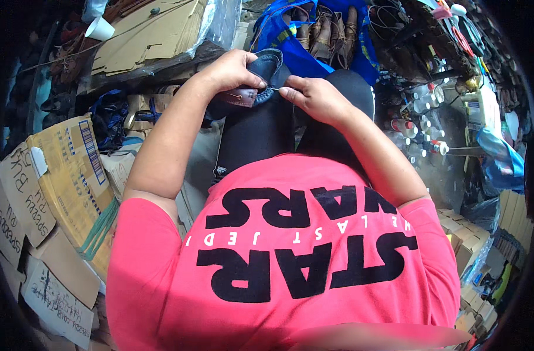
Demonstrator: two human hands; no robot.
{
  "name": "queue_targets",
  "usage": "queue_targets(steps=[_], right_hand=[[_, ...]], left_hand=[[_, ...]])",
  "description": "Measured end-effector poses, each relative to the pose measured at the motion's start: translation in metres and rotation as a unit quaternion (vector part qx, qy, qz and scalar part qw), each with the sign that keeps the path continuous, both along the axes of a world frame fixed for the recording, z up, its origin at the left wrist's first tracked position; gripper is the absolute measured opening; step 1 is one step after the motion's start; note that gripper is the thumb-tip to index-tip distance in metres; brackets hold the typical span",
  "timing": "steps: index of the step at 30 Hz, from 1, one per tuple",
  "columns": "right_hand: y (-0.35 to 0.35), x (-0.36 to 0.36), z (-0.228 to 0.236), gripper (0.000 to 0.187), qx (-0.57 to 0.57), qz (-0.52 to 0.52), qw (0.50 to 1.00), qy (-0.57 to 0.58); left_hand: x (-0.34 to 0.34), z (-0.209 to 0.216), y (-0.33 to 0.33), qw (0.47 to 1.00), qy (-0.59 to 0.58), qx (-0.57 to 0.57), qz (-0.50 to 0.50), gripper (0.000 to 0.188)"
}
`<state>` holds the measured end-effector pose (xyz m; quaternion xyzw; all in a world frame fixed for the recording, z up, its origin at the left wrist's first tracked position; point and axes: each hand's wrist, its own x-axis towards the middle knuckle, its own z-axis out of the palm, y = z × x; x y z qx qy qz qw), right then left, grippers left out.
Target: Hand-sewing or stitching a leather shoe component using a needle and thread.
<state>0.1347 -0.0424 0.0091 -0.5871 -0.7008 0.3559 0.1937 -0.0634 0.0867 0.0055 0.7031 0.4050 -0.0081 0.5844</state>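
- Shoe (269, 65), dark with brown side panel (239, 97), held over the person's left thigh (257, 133).
- Left hand (235, 71), gripping the shoe's upper.
- Right hand (318, 97), fingertips pinched together just beside the shoe; anything between them too small to tell.
- Blue bag (307, 66) beyond, containing brown shoes (323, 38).

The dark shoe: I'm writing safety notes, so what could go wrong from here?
The right hand pinches something thin near the left hand; if sharp, it might prick. The dark shoe, held over the left leg, could slip if the left hand loosens. Bottles crowded to the right might topple if knocked.
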Motion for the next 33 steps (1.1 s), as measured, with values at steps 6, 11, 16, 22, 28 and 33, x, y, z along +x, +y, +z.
queue_targets(steps=[6, 11, 16, 22, 28, 33], right_hand=[[0.008, -0.009, 0.01, 0.04, -0.047, 0.022, 0.997, -0.062], [0.012, -0.019, 0.022, 0.039, -0.079, 0.042, 0.978, -0.188], [0.023, -0.038, 0.036, 0.039, -0.118, 0.062, 0.944, -0.301], [0.02, -0.023, 0.02, 0.039, -0.111, 0.071, 0.968, -0.213], [0.005, -0.004, 0.014, 0.039, -0.103, 0.041, 0.992, -0.062], [0.002, 0.008, 0.018, 0.04, -0.129, 0.008, 0.992, 0.004]], left_hand=[[-0.004, 0.006, -0.015, 0.999, -0.004, 0.042, 0.018, 0.023], [0.001, 0.019, -0.037, 0.982, 0.069, 0.175, 0.028, 0.018], [0.008, 0.019, -0.065, 0.917, 0.044, 0.395, -0.014, 0.024], [-0.014, -0.009, -0.041, 0.909, -0.032, 0.41, 0.066, 0.037], [-0.01, 0.01, -0.029, 0.994, -0.056, -0.007, 0.089, 0.029], [-0.01, -0.002, -0.026, 0.993, -0.049, 0.015, 0.103, 0.025]])
